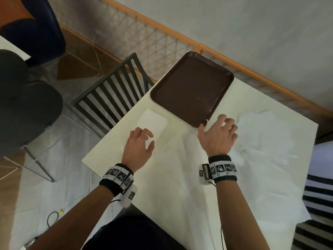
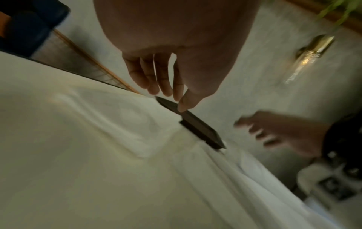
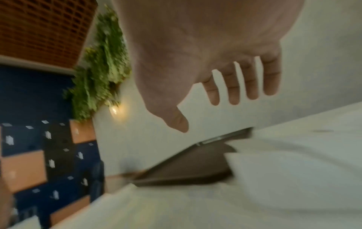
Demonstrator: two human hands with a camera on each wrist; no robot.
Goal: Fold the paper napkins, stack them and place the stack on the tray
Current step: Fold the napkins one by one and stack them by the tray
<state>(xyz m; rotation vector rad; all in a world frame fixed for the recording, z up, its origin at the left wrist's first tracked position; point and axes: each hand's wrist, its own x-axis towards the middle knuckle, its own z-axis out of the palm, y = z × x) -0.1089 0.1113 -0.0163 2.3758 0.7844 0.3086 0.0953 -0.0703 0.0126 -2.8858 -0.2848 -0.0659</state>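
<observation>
on the white surface (image 1: 115, 156), a folded napkin (image 1: 153, 121) lies at 10 o'clock of the left hand (image 1: 139, 147); loose napkins (image 1: 266, 134) sit at 3 o'clock of the right hand (image 1: 219, 136). both hands are spread, empty. next, take one sheet only, crease flat. tray (image 1: 191, 91) bare; no writing legible.

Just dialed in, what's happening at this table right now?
A person is working through paper napkins on a white table. One folded napkin lies beside the brown tray, which has nothing on it yet. A loose pile of unfolded napkins sits to the right of the tray. Both hands are open and hold nothing: the left hand hovers by the folded napkin, and the right hand reaches toward the pile.
</observation>
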